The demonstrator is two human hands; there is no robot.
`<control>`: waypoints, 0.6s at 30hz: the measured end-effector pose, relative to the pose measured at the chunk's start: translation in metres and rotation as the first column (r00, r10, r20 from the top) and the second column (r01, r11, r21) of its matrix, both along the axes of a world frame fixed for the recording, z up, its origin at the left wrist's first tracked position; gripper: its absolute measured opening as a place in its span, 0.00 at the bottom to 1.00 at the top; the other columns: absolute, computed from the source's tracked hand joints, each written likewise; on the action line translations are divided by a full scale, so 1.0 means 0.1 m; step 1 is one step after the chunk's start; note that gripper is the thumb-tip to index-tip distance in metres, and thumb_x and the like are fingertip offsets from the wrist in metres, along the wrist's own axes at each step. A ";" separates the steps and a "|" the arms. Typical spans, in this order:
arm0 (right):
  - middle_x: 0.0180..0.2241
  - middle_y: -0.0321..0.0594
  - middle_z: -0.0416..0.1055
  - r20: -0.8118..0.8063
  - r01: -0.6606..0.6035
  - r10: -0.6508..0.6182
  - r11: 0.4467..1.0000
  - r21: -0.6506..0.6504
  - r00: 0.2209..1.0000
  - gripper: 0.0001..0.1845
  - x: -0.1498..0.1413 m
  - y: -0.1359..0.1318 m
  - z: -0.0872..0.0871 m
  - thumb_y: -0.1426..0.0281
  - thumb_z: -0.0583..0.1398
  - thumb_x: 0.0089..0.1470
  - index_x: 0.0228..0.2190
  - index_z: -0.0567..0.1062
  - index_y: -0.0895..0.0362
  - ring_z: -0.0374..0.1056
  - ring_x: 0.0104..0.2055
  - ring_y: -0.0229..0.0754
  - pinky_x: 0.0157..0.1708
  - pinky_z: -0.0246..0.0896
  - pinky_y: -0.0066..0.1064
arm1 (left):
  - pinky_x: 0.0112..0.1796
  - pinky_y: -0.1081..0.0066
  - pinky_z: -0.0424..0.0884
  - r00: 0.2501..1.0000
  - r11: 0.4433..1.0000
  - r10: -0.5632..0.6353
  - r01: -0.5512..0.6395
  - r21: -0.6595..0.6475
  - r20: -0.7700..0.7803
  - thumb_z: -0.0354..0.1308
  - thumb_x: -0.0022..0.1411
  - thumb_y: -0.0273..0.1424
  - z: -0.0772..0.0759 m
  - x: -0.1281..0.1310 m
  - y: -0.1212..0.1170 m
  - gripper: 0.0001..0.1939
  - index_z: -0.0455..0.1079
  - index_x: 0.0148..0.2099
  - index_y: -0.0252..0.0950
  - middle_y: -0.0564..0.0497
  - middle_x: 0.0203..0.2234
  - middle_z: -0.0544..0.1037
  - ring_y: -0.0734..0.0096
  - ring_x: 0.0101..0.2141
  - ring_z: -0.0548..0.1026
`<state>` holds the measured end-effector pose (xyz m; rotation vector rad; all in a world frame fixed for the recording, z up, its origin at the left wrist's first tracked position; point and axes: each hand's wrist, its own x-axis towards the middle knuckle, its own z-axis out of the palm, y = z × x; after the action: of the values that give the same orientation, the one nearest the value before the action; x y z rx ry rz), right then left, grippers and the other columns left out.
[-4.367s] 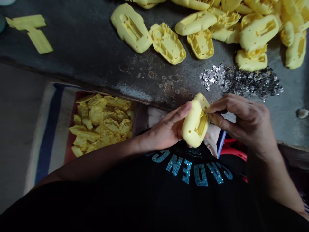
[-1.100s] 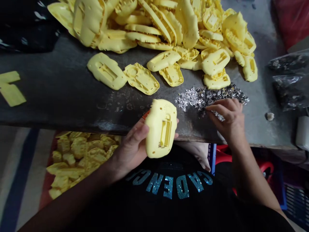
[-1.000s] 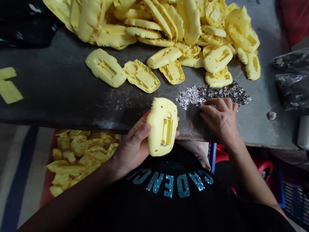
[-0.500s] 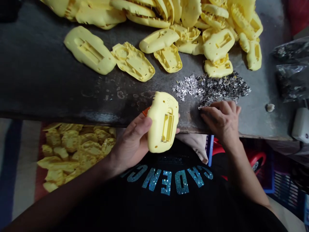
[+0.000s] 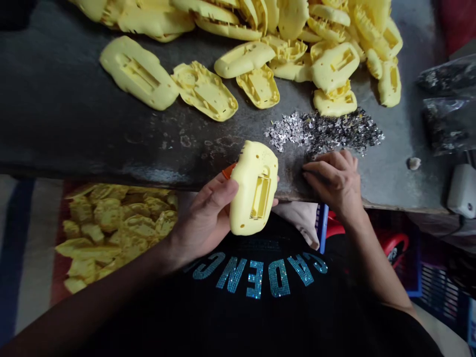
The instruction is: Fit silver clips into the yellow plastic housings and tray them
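My left hand [image 5: 208, 215] grips a yellow plastic shell [image 5: 254, 187] with a rectangular slot, held over the near edge of the dark table [image 5: 74, 134]. An orange bit [image 5: 227, 171] shows behind the shell by my fingers. My right hand [image 5: 334, 181] rests on the table just below a heap of small shiny metal pieces [image 5: 323, 131], its fingers curled and pinched together on the surface; what they hold is too small to make out.
A big pile of yellow shells [image 5: 297, 29] covers the back of the table, with single shells [image 5: 138, 73] lying loose at left. A container of yellow parts [image 5: 115, 228] sits below the table at left. Dark plastic bags [image 5: 446, 109] and a white object [image 5: 462, 190] lie at right.
My right hand went from the shell out to the metal heap and has drawn back a little toward me. The shell has turned more upright in my left hand.
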<state>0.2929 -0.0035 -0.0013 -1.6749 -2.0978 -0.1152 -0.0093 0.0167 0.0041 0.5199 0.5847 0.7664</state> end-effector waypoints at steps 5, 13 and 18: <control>0.43 0.38 0.83 -0.002 0.101 -0.101 0.994 0.051 0.995 0.05 0.09 0.01 0.05 0.65 0.67 0.73 0.46 0.86 0.46 0.73 0.48 0.51 0.48 0.58 0.46 | 0.64 0.47 0.82 0.999 1.000 0.008 -0.010 -0.030 -0.054 0.73 0.71 0.51 -0.01 -0.02 -0.01 0.27 0.81 0.64 0.43 0.45 0.68 0.83 0.36 0.73 0.73; 0.45 0.39 0.83 0.053 0.096 -0.096 0.995 0.004 0.994 0.04 0.24 -0.13 0.08 0.64 0.69 0.72 0.44 0.87 0.44 0.71 0.50 0.53 0.48 0.55 0.47 | 0.58 0.53 0.86 0.993 1.000 0.017 -0.020 -0.024 -0.113 0.74 0.68 0.54 0.06 0.02 -0.02 0.29 0.82 0.63 0.42 0.45 0.67 0.84 0.37 0.72 0.75; 0.43 0.41 0.83 0.022 0.185 -0.185 0.983 0.008 0.983 0.06 0.31 -0.18 0.17 0.62 0.67 0.73 0.45 0.87 0.45 0.71 0.48 0.54 0.48 0.57 0.48 | 0.58 0.53 0.87 0.989 0.999 0.008 -0.015 -0.048 -0.145 0.75 0.67 0.55 0.07 0.05 -0.02 0.32 0.81 0.64 0.43 0.45 0.66 0.84 0.36 0.73 0.74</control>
<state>0.3240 -0.0212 0.0156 -1.8708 -1.9518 -0.1982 -0.0045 0.0147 0.0116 0.5304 0.7397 0.7270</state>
